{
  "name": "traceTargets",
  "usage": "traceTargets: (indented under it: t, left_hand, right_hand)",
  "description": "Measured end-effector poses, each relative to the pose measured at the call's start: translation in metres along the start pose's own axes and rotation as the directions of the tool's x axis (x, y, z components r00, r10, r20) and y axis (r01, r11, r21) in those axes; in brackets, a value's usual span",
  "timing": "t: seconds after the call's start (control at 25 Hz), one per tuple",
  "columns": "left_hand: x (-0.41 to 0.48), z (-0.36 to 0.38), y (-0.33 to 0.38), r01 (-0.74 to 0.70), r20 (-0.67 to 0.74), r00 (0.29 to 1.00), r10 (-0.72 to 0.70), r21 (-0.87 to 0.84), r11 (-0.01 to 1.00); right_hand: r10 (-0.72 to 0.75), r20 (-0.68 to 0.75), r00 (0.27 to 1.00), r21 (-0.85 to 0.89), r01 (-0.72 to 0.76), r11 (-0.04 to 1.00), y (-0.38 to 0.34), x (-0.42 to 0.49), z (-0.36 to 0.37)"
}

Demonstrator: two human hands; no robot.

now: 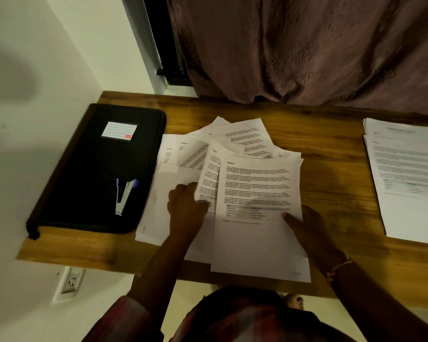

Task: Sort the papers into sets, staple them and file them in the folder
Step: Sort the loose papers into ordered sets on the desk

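While left hand (185, 206) pinches fanned papers (245, 141) and right hand (307, 233) pinches top sheet (257, 188), sorting is in hand; next, match its set.

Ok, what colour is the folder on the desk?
The folder is black, with a white lined label; head view shows it.

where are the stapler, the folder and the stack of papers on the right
stapler (125, 196), head view, middle of its metal arm
folder (84, 169), head view, bare black cover
stack of papers (405, 193), head view, top sheet
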State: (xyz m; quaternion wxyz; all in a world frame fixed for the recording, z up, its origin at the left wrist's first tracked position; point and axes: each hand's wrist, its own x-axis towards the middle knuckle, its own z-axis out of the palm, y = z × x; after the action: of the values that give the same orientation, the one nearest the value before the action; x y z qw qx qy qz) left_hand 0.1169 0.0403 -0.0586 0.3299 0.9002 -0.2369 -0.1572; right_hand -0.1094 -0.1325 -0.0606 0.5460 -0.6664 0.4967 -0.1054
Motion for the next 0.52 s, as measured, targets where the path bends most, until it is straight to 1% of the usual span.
traceTargets:
  t: [0.08,0.12,0.16,0.24,0.32,0.44,0.52]
  left_hand:
    - [-0.008,0.000,0.004,-0.150,0.015,0.988,0.152,-0.071,0.986]
    - [-0.011,-0.001,0.007,-0.180,0.040,0.981,0.187,-0.145,0.973]
    - [-0.013,-0.002,0.009,-0.178,0.066,0.978,0.197,-0.229,0.957]
    - [-0.013,-0.007,0.010,-0.120,0.103,0.980,0.170,-0.372,0.920]
    - [-0.011,-0.008,0.007,-0.051,0.105,0.988,0.110,-0.456,0.889]
    - [-0.010,-0.010,0.003,0.075,0.129,0.992,-0.011,-0.502,0.862]
    - [-0.011,-0.010,0.001,0.124,0.159,0.986,-0.047,-0.519,0.846]
  right_hand:
    - [0.062,0.017,0.998,0.080,-0.064,0.995,-0.003,-0.002,-0.002]
    - [0.083,0.023,0.996,0.102,-0.085,0.991,-0.003,-0.003,-0.003]
    - [0.095,0.027,0.995,0.122,-0.098,0.988,-0.004,-0.003,-0.004]
    - [0.113,0.020,0.993,0.160,-0.114,0.980,-0.005,-0.004,-0.005]
    - [0.120,0.012,0.993,0.177,-0.120,0.977,-0.006,-0.005,-0.005]
    - [0.122,0.020,0.992,0.176,-0.124,0.977,-0.005,-0.007,-0.004]
    - [0.112,0.027,0.993,0.172,-0.115,0.978,-0.005,-0.007,-0.004]
